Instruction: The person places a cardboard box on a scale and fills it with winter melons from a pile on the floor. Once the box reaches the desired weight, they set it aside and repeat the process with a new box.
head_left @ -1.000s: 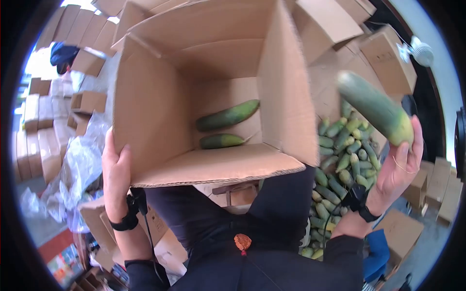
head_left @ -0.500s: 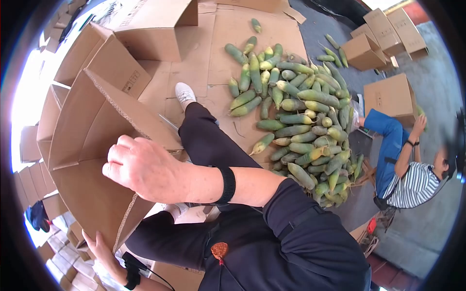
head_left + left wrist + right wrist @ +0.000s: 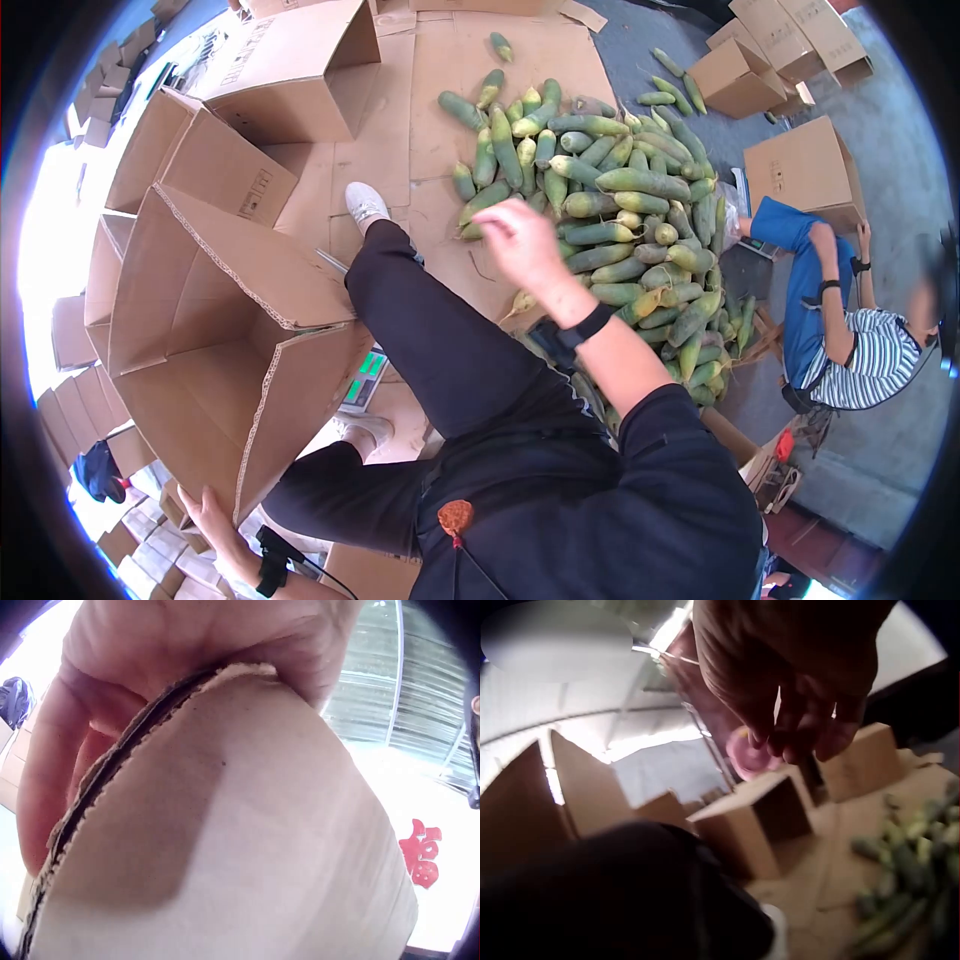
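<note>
An open cardboard box [image 3: 190,400] leans at the person's left, its flaps raised. The left hand [image 3: 208,522] grips the near lower edge of it. In the left wrist view, the cardboard flap [image 3: 247,825] runs between that hand's fingers [image 3: 45,780] and palm. The right hand [image 3: 520,245] is over the near left side of a heap of green radishes [image 3: 640,205], holding nothing. Its fingers [image 3: 840,735] hang loosely bent in the right wrist view. The inside bottom of the box is mostly hidden by its walls.
Another open carton [image 3: 290,85] stands at the back left on flattened cardboard [image 3: 385,130]. A scale with a green display [image 3: 365,375] shows beside the box. Someone in a striped shirt [image 3: 870,360] sits at the right near a carton [image 3: 805,175]. Several radishes lie apart on the floor.
The right hand held a radish a second ago, was over the box half a second ago, and is now empty by the heap. The left hand kept its hold; the view swung right.
</note>
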A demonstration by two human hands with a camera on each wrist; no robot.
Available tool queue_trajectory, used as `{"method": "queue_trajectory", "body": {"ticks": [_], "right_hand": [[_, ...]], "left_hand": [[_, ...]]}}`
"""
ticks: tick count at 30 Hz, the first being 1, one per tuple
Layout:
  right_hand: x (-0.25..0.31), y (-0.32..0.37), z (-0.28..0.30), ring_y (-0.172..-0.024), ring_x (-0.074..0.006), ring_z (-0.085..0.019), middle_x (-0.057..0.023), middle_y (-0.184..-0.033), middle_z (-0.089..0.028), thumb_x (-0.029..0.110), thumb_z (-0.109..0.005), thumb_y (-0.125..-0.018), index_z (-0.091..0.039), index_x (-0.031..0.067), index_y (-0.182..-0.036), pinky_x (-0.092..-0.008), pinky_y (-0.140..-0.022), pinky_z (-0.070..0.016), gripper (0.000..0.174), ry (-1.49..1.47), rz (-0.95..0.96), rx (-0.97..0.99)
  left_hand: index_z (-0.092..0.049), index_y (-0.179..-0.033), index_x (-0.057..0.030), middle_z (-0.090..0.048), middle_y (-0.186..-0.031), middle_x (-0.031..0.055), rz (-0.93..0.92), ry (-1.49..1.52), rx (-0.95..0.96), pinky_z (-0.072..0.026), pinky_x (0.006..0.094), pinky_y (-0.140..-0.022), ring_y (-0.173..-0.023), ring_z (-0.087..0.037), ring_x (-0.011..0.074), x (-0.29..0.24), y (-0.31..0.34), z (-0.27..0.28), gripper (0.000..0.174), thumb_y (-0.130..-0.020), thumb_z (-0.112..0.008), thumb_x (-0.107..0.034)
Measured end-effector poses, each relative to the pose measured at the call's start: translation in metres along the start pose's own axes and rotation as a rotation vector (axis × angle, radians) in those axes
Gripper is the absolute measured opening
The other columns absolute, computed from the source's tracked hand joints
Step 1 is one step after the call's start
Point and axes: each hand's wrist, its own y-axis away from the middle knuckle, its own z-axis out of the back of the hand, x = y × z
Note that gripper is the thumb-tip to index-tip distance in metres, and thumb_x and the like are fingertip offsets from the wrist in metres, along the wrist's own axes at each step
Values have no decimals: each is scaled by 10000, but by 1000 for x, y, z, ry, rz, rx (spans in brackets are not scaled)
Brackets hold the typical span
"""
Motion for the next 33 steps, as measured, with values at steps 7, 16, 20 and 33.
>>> {"method": "queue_trajectory", "body": {"ticks": [7,16,20,33], "right_hand": [[-201,76,92,-1088,-343,-503,-179,-1201,-495,85,-655,-738,-623,100,-1002,-405,-946,-422,266,526,-594,-343],[-340,177,153,-986,-314,-621,-148,-993,-670,203,-524,-821,-697,95,-955,-389,-845,-485,244,707,-926,2],[-329,172,121,-947,-325,-627,-163,-947,-672,172,-514,-824,-692,91,-903,-392,-823,-486,212,403,-971,-239],[-28,-6,68,-571,-15,-347,70,-633,-387,121,-481,-946,-612,59,-980,-183,-504,-278,149,-523,-463,-108]], "left_hand": [[-272,-1408,22,-489,-1272,175,3,-65,-57,-406,328,-954,-1114,-519,247,2,-5,1,604,-860,-507,-73],[-286,-1409,13,-489,-1280,169,0,-5,-44,-411,332,-950,-1113,-521,249,10,-7,5,611,-838,-490,-53],[-328,-1391,-14,-497,-1279,136,-3,-51,-33,-406,320,-951,-1128,-510,235,-2,1,-1,563,-848,-475,-46],[-415,-1300,26,-565,-1180,171,-173,-97,-53,-410,315,-918,-1059,-539,226,-7,11,-7,480,-825,-453,-24]]}}
